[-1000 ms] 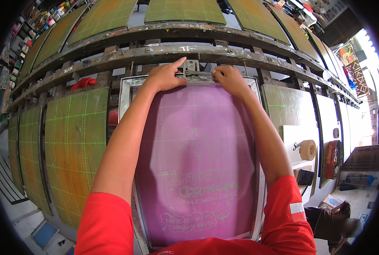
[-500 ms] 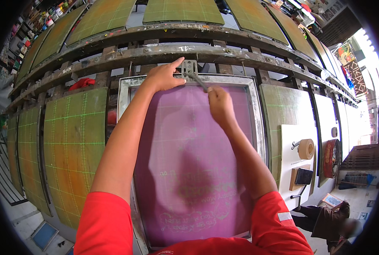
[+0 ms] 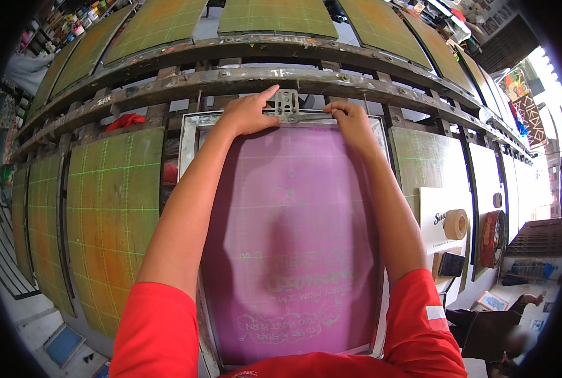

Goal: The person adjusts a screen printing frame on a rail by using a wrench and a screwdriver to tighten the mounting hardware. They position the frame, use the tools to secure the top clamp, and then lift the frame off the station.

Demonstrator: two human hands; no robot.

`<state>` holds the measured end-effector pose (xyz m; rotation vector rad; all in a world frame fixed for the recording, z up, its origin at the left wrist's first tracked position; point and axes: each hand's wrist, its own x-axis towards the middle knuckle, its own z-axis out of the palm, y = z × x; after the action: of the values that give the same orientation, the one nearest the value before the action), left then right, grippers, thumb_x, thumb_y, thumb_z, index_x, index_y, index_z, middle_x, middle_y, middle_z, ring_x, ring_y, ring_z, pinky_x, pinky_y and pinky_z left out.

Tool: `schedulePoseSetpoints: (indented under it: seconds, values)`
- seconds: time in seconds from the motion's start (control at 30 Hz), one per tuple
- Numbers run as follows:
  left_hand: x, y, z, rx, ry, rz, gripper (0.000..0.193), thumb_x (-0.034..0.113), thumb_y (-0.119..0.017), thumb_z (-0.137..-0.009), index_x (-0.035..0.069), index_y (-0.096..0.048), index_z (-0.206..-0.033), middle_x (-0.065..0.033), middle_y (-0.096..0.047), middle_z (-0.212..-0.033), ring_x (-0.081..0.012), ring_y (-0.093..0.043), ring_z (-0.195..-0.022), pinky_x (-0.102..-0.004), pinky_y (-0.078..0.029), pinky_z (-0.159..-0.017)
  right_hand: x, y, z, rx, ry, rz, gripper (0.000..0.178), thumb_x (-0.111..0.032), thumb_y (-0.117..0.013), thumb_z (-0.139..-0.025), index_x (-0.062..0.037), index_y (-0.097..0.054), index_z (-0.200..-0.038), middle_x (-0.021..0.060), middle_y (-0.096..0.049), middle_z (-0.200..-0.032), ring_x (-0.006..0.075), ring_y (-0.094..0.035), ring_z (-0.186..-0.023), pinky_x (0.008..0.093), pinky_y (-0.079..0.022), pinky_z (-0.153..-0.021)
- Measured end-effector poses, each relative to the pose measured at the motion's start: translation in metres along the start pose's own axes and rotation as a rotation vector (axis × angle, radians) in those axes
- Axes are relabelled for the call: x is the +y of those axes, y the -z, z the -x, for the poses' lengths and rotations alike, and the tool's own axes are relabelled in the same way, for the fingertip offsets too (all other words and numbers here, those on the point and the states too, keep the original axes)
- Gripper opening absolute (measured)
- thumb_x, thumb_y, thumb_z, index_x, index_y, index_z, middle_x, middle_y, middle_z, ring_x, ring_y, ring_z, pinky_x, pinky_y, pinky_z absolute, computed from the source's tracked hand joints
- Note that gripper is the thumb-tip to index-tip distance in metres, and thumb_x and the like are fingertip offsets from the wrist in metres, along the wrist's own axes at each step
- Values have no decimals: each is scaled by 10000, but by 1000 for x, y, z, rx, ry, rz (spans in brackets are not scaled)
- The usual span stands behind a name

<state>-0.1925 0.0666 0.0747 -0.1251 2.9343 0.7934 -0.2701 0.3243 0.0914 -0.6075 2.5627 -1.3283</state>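
Note:
A screen printing frame [image 3: 380, 208] with purple mesh [image 3: 287, 170] and faint mirrored lettering lies in front of me. At the middle of its far edge sits a slotted metal bracket [image 3: 287, 101] with bolts. My left hand [image 3: 248, 114] rests on the frame just left of the bracket, thumb and index finger stretched apart. To the right, my right hand [image 3: 351, 120] pinches the end of a thin metal wrench [image 3: 315, 117]. The wrench lies nearly level along the far edge and reaches the bracket's lower part; its tip is hard to make out.
Green-gridded printing boards [image 3: 114, 227] line both sides and the far side of long metal rails [image 3: 230, 79]. On the right stand a tape roll [image 3: 455, 224], a dark block [image 3: 450, 264] and a red round tin [image 3: 493, 239]. Another person [image 3: 501, 334] is at lower right.
My right hand has swung the wrench's handle away from me and to the right, from slanting toward me to nearly level. My left hand keeps its place at the bracket.

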Motion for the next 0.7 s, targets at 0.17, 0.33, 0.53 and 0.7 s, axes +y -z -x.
schedulePoseSetpoints:
  seconds: [0.17,0.33,0.53,0.7]
  values:
    - [0,-1,1,9,-5,3,940,470,-737,-742,266,-312,-1555,-166,-651,-1285,-345,-598,-1212,-420,-463,-1016,0,0,-20,-6,-106,-193,225,-81,-555,-932,2,-733,-1041,-24,-566,-691,75,-455,-630,257,-381,-597]
    - [6,4,1,-32,28,-4,958,484,-719,-722,253,-310,-1557,-118,-638,-1318,-306,-590,-1230,-407,-461,-1042,3,-11,-35,-34,-13,-29,276,-96,-541,-866,-2,-743,-1028,143,-735,-900,225,-684,-875,330,-506,-838]
    - [5,2,0,-23,17,-32,961,482,-713,-718,246,-309,-1558,-114,-637,-1321,-301,-590,-1231,-405,-463,-1040,-1,-19,-39,-67,48,73,242,-76,-530,-904,14,-724,-1018,82,-696,-841,146,-605,-774,311,-488,-751]
    - [4,4,2,-30,20,-28,958,480,-712,-722,250,-306,-1558,-117,-637,-1321,-301,-590,-1232,-408,-463,-1038,-12,-20,-6,20,115,84,260,-129,-529,-916,-38,-728,-1055,156,-701,-851,263,-668,-805,371,-504,-764]
